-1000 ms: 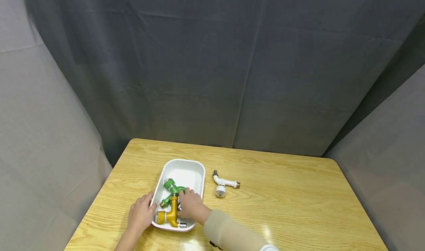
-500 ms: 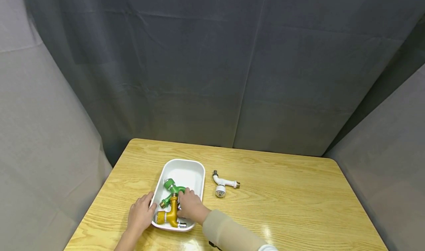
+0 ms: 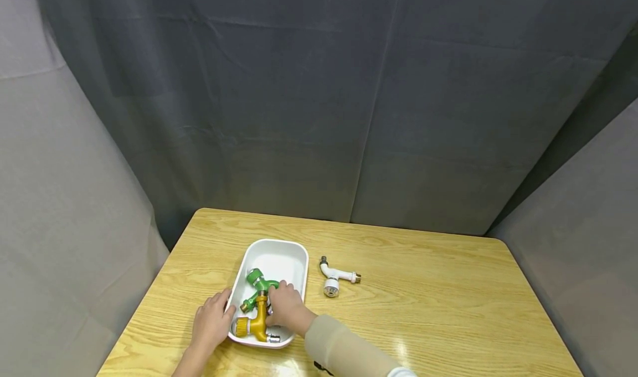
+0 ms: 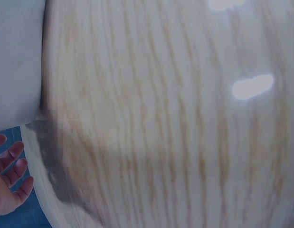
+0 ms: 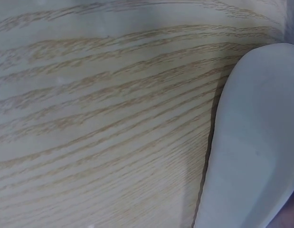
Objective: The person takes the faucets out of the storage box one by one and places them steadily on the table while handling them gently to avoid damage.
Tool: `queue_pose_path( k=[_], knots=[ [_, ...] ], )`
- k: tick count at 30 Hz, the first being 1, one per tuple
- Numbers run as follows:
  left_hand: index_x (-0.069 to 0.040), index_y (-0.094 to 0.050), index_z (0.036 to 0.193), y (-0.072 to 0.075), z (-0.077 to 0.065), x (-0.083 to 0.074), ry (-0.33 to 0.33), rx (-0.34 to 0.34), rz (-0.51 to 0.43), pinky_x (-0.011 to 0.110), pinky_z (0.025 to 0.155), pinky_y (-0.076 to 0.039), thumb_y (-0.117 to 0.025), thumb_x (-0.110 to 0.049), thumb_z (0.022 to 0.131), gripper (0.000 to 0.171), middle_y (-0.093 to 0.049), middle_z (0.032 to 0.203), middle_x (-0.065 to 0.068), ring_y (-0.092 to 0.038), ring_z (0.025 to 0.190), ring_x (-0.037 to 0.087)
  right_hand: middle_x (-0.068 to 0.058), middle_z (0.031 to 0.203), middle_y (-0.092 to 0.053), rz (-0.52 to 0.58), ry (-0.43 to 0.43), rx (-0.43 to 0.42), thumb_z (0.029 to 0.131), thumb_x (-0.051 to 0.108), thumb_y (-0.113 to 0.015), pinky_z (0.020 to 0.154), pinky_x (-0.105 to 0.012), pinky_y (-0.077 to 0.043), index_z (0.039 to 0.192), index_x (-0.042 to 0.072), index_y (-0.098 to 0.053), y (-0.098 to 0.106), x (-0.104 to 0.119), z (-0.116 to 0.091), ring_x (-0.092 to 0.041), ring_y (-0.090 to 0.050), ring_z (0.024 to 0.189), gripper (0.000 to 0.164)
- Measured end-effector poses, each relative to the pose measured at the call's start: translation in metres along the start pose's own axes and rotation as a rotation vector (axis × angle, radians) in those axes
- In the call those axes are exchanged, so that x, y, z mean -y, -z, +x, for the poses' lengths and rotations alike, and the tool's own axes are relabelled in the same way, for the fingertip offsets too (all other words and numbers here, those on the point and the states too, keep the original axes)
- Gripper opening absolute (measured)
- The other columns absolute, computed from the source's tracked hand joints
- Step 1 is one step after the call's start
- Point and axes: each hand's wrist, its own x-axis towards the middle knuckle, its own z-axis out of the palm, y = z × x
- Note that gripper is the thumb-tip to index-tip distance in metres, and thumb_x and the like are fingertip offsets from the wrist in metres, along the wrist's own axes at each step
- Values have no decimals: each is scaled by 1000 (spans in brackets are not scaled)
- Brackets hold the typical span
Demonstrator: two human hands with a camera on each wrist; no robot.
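Note:
In the head view, a white tray [image 3: 273,245] holds a green tap [image 3: 263,286] and a yellow tap [image 3: 258,324], whose brass end lies over the green body. My left hand [image 3: 211,321] holds the tray's left rim with thumb and forefinger. My right hand [image 3: 287,309] reaches over the right rim into the tray, fingers bent beside the green spout. Between its thumb and forefinger shows a small silver piece [image 3: 269,310], mostly hidden. A white tap [image 3: 333,275] with a dark tip and brass end lies on the table right of the tray.
The wooden table [image 3: 428,294] extends to the right. A dark grey curtain [image 3: 279,100] hangs behind, with lighter grey cloth [image 3: 75,200] at the left. Along the right wrist view's edge runs a smooth pale surface [image 5: 260,142]. Fingers [image 4: 14,171] show at the left wrist view's edge.

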Motion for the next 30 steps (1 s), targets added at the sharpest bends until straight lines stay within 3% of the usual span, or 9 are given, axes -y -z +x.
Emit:
queue_pose_path(
  k=[11, 25, 30],
  knots=[
    [-3, -52, 125, -1, 0, 1, 0, -3, -3, 54, 84, -40, -50, -19, 87, 41, -60, 113, 17, -54, 104, 39, -7, 86, -50, -167, 7, 15, 59, 51, -78, 71, -29, -47, 100, 11, -60, 11, 2, 6, -19, -49, 79, 60],
    [-3, -51, 126, -1, 1, 1, 5, 10, -2, 55, 85, -40, -50, -20, 88, 42, -59, 115, 18, -53, 106, 39, -7, 87, -55, -301, 17, 43, 55, 50, -81, 75, -30, -46, 94, 15, -66, 28, 1, 6, -18, -50, 81, 54],
    [-2, -51, 126, -1, 1, 2, 6, 1, -6, 55, 87, -39, -50, -19, 87, 43, -59, 115, 19, -53, 106, 40, -6, 86, -54, -294, 9, 50, 56, 48, -81, 72, -30, -45, 92, 17, -65, 33, -5, 7, -18, -49, 80, 50]
  ],
)
